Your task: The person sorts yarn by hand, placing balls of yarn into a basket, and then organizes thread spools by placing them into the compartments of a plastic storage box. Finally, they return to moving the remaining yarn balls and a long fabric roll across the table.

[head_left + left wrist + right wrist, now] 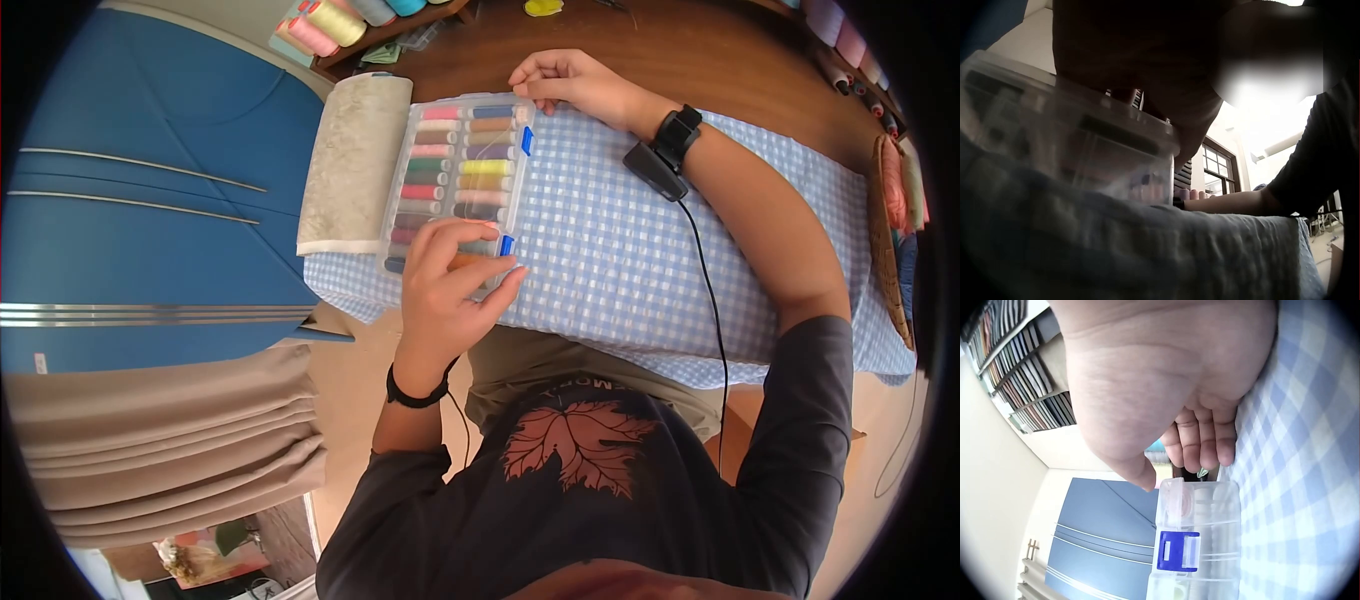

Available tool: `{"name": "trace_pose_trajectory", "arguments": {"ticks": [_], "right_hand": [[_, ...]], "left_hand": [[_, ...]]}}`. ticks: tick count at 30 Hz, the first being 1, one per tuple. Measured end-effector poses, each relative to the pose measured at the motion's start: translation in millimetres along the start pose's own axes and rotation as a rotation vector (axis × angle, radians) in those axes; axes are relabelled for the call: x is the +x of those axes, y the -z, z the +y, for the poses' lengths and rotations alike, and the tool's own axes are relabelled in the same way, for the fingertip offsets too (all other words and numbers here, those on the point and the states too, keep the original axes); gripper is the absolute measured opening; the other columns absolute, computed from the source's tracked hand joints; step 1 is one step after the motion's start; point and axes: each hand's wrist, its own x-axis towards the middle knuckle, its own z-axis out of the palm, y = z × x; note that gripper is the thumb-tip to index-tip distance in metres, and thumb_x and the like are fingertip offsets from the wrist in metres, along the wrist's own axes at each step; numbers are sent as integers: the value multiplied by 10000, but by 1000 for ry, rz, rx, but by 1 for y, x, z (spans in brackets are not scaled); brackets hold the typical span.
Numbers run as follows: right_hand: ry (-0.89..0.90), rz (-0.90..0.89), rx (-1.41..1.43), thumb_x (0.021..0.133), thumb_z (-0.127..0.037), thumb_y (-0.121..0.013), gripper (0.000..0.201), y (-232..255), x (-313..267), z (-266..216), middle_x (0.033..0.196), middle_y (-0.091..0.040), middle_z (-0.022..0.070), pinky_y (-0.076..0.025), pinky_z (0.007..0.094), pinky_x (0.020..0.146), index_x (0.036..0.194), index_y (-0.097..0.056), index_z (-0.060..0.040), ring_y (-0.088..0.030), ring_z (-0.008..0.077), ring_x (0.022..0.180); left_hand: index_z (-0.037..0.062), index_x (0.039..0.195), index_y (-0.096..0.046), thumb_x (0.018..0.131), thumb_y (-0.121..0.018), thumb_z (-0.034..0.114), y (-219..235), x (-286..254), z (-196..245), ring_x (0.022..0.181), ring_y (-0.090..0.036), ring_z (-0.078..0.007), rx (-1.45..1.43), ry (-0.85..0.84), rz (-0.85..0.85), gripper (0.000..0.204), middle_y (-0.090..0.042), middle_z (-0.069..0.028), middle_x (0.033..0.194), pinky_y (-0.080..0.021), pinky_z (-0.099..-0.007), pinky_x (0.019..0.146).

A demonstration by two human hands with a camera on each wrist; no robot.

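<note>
A clear plastic case (448,180) of thread spools in many colours lies on a blue-and-white checked cloth (620,230), its two blue latches facing right. My left hand (450,275) is over the case's near end, fingers bent and spread across the lid beside the lower latch (507,246). Part of the near spools is hidden beneath it. At the far right corner is my right hand (575,85), its fingers loosely bent. The right wrist view shows its thumb and fingers (1190,440) close to the case's end (1200,503); contact cannot be told.
A rolled cream fabric (355,165) lies left of the case. Thread cones (335,22) stand on a shelf at the back left. A woven basket (890,240) with coloured yarn sits at the right edge. A black cable (712,300) hangs from the right wrist camera across the cloth.
</note>
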Motion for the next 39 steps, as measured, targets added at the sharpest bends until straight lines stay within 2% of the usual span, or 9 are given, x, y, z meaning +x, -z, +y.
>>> {"name": "trace_pose_trajectory", "arguments": {"ticks": [13, 18, 23, 25, 28, 31, 34, 36, 39], "right_hand": [[11, -15, -19, 1018, -181, -782, 282, 0, -1, -1, 918, -679, -45, -498, 225, 763, 1220, -715, 4, -597, 47, 817], [14, -20, -41, 1016, -176, -782, 294, 1, -1, -1, 951, -710, -36, -502, 224, 771, 1237, -716, 5, -605, 51, 824], [19, -25, -70, 1016, -174, -787, 305, 4, 1, 3, 975, -712, -34, -499, 220, 765, 1247, -713, 9, -603, 52, 824], [3, -61, -71, 992, -214, -826, 414, 4, 2, 4, 1061, -711, -11, -497, 226, 814, 1326, -695, -8, -603, 71, 913], [192, -62, -285, 944, -290, -881, 581, -3, -3, 6, 1148, -697, 14, -502, 282, 915, 1422, -664, -42, -598, 122, 1016], [70, -181, -421, 875, -449, -921, 787, -8, -12, -13, 1207, -710, 78, -538, 354, 964, 1490, -628, -55, -666, 200, 1073], [47, -203, -395, 867, -440, -929, 803, -8, -10, -12, 1208, -720, 84, -538, 350, 973, 1490, -618, -40, -681, 219, 1113], [34, -232, -356, 900, -416, -901, 760, -8, -11, -10, 1266, -705, 86, -510, 371, 1033, 1507, -607, -67, -643, 228, 1187], [-12, -247, -375, 946, -386, -858, 721, -9, -11, -11, 1390, -653, 112, -472, 404, 1124, 1543, -576, -95, -586, 259, 1315]], "left_hand": [[10, 999, -826, 757, -873, -78, -12, -6, 4, 1121, -715, -289, -28, 81, 118, 261, -762, -143, 1311, -639, -319, 755], [29, 1046, -847, 724, -889, -22, -4, 3, 10, 1148, -675, -293, 36, -5, -10, 329, -762, -113, 1323, -572, -371, 900], [48, 1153, -840, 720, -905, 31, -7, -2, 11, 1167, -658, -307, 83, 44, -36, 438, -735, -106, 1347, -548, -398, 954], [52, 1197, -830, 715, -919, 53, -2, -3, 10, 1183, -658, -317, 60, 77, -42, 491, -725, -112, 1355, -548, -401, 970], [50, 1289, -795, 725, -947, 165, 13, -12, -1, 1228, -653, -353, 39, 61, 76, 596, -707, -150, 1373, -542, -439, 1014], [44, 1383, -745, 736, -966, 301, 22, -23, -16, 1322, -611, -394, 85, 191, 233, 730, -643, -194, 1470, -526, -463, 1061], [57, 1460, -699, 752, -954, 447, 22, -23, -14, 1433, -523, -442, 141, 272, 150, 847, -545, -202, 1597, -449, -537, 1153], [85, 1524, -653, 714, -954, 558, 16, -27, -12, 1537, -409, -473, 367, 247, -73, 985, -473, -193, 1675, -337, -598, 1225], [96, 1539, -639, 690, -944, 614, 12, -26, -5, 1572, -363, -489, 347, 298, -88, 1040, -474, -184, 1684, -259, -642, 1244]]}}
